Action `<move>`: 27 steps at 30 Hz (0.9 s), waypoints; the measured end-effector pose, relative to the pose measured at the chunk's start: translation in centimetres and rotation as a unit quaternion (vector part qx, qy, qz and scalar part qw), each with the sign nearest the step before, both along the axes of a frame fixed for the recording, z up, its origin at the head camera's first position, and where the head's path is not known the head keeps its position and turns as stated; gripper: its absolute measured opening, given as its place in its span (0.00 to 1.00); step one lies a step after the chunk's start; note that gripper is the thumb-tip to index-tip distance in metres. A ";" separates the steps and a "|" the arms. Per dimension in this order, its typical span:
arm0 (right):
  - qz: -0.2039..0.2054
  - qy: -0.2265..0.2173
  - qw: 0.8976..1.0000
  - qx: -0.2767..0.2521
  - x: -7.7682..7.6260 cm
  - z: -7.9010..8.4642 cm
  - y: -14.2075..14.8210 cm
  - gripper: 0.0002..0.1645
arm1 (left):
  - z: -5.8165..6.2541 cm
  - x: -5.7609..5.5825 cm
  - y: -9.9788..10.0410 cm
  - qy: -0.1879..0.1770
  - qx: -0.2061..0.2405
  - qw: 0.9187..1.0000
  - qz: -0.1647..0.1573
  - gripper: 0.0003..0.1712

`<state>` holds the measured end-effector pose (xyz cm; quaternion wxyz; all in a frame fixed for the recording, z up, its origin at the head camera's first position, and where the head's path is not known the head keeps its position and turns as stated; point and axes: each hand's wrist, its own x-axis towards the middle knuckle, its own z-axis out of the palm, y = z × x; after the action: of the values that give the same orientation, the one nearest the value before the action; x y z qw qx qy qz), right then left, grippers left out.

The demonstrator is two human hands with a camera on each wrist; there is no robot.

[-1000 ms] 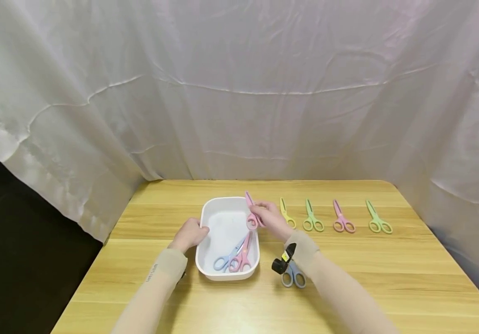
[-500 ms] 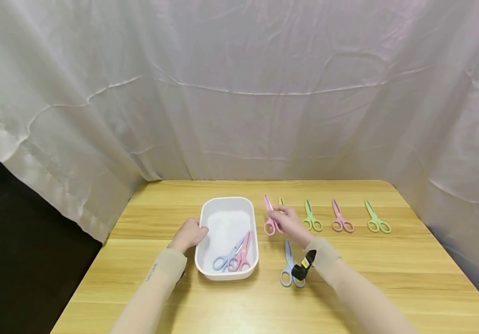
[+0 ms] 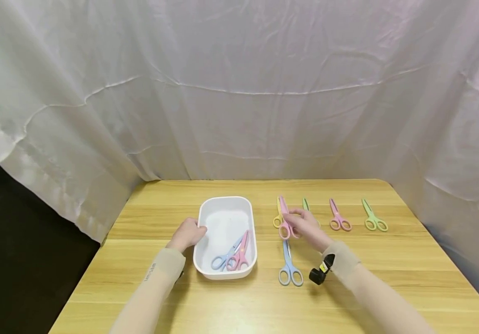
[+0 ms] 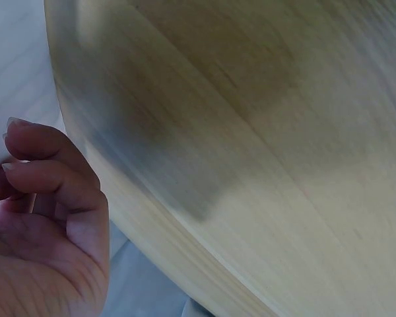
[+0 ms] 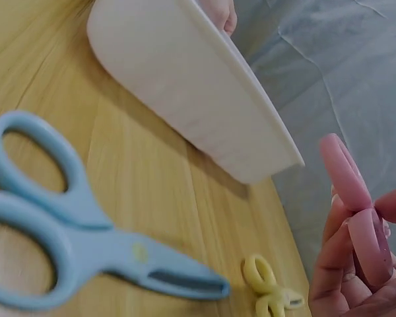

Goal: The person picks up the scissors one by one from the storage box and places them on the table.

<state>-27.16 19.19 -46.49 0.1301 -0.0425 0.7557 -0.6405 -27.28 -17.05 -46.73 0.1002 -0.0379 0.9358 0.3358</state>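
Observation:
With its fingers curled at the left rim, my left hand point(image 3: 187, 233) grips a white plastic bin point(image 3: 225, 275). Blue scissors point(image 3: 219, 262) and pink scissors point(image 3: 242, 249) lie inside at the near right corner. My right hand point(image 3: 309, 228) pinches another pair of pink scissors point(image 3: 284, 227), blades pointing away, right of the bin. In the right wrist view, the handle loops of these pink scissors point(image 5: 345, 173) show above the table level. Just left of them lie yellow scissors point(image 3: 278, 219), partly covered. Blue scissors point(image 3: 289, 268) lie nearer on the table.
Green scissors point(image 3: 305, 204) are partly hidden behind the right hand. Farther right lie pink scissors point(image 3: 338, 218) and green scissors point(image 3: 372, 217). A pale curtain point(image 3: 239, 130) hangs behind the wooden table point(image 3: 410, 273).
My right hand has carried the pink scissors from above the bin's right rim to the right, beside the yellow scissors. The left hand keeps its grip on the bin.

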 end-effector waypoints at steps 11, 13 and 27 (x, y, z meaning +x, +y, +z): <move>-0.005 -0.010 1.000 0.028 1.3 -0.3 2.6 0.27 | -0.2 0.0 0.0 0.002 0.008 1.000 0.000 0.21; -0.008 -0.015 0.999 0.037 1.5 -0.3 3.0 0.24 | -0.2 0.0 0.0 0.000 0.009 1.000 0.001 0.21; 0.009 -0.021 0.995 0.099 2.5 -1.7 5.9 0.15 | -0.3 -0.1 -0.1 0.000 0.013 1.000 -0.002 0.23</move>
<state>-24.64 25.13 -48.18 0.1552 -0.0223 0.8122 -0.5619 -27.39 -17.14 -47.01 0.1018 -0.0348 0.9314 0.3478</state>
